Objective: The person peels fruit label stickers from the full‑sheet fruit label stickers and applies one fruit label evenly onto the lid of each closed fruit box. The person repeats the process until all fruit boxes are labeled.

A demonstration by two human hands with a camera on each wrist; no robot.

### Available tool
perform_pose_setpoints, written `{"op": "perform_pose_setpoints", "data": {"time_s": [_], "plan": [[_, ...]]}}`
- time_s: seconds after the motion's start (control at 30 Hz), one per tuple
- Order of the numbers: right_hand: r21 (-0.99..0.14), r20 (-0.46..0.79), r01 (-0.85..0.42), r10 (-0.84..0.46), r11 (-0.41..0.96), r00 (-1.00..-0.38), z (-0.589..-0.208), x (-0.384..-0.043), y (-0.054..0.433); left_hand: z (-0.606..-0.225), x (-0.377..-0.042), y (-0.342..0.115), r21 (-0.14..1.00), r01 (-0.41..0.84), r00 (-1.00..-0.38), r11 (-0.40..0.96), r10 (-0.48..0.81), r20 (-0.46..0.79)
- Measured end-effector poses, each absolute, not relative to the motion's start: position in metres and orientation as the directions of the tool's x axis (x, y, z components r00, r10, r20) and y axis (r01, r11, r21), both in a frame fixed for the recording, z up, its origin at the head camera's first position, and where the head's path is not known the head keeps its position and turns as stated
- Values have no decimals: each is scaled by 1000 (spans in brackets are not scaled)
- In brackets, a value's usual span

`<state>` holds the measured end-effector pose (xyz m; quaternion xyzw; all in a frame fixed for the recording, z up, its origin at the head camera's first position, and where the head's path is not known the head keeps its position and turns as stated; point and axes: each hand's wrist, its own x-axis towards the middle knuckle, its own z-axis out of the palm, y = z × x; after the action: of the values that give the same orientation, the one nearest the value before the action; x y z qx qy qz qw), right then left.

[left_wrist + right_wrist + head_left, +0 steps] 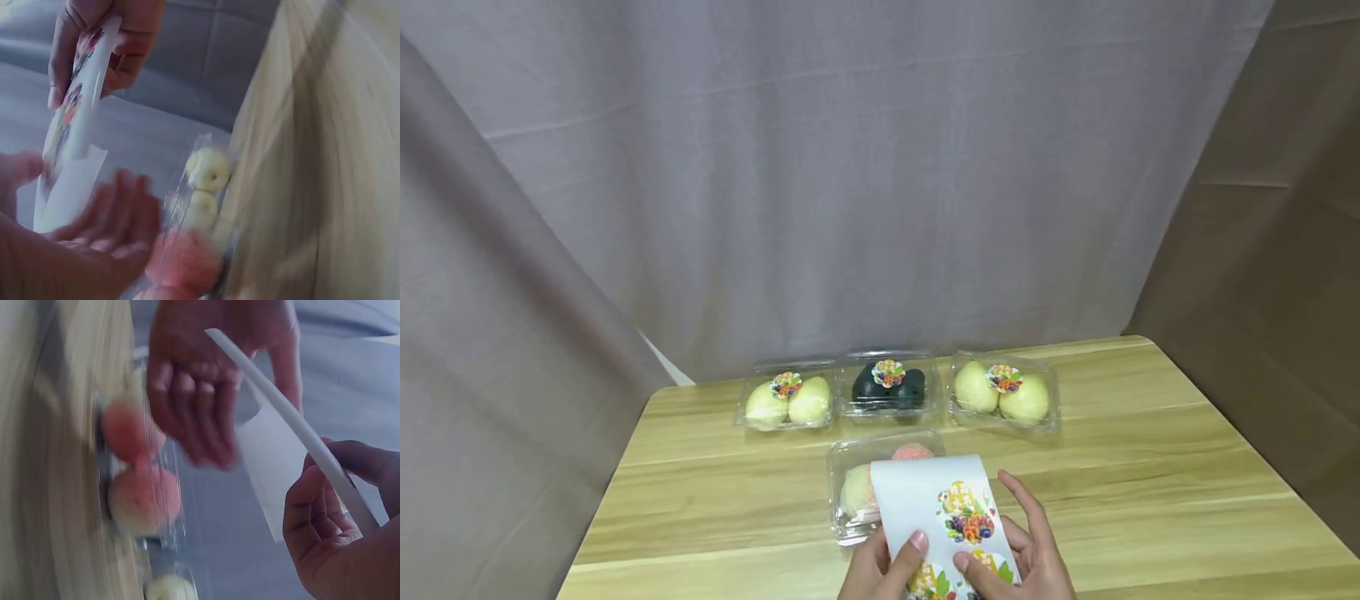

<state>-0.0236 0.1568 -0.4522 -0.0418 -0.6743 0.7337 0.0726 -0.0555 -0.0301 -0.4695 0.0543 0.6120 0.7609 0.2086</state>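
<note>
A white sheet of round fruit stickers (925,496) is held upright between both hands, its top curling back. My right hand (1033,562) grips it at the right side, thumb on the printed face and curled fingers (309,509) behind. On the left side my left hand (880,571) lays its thumb on the front, while its fingers (119,212) extend behind the sheet, blurred in the left wrist view. Just beyond stands a clear plastic box (842,454) with two pink-and-cream peaches (145,499), partly hidden by the sheet in the head view. No sticker is visible on its exposed part.
Along the table's back edge stand three clear boxes with round stickers: pale yellow pears (808,402) at left, dark fruit (910,390) in the middle, more pale pears (1024,398) at right. Grey curtain (880,208) hangs behind the wooden table (1150,483).
</note>
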Motion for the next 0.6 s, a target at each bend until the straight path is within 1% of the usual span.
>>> {"op": "perform_pose_setpoints", "data": {"time_s": [0.07,0.13,0.27,0.37,0.43,0.6], "plan": [[-991,20,-38,137,-130,-990,-455,-21,151,-466,-55,-32,941,-259,-912,-218,375,-165],[-988,6,-26,125,-155,-992,-456,-20,146,-463,-56,-34,944,-222,-930,-245,345,-129],[-983,-74,50,131,-175,-989,-457,-20,143,-455,-55,-38,961,-165,-956,-220,275,-101],[-979,-155,132,144,-155,-977,-456,-20,143,-451,-54,-41,967,-156,-966,-202,234,-107],[-972,-200,179,136,-152,-970,-455,-20,144,-449,-54,-44,962,-170,-968,-215,219,-122],[-962,-238,218,115,-162,-964,-453,-18,145,-446,-54,-50,959,-180,-966,-221,222,-130]]}}
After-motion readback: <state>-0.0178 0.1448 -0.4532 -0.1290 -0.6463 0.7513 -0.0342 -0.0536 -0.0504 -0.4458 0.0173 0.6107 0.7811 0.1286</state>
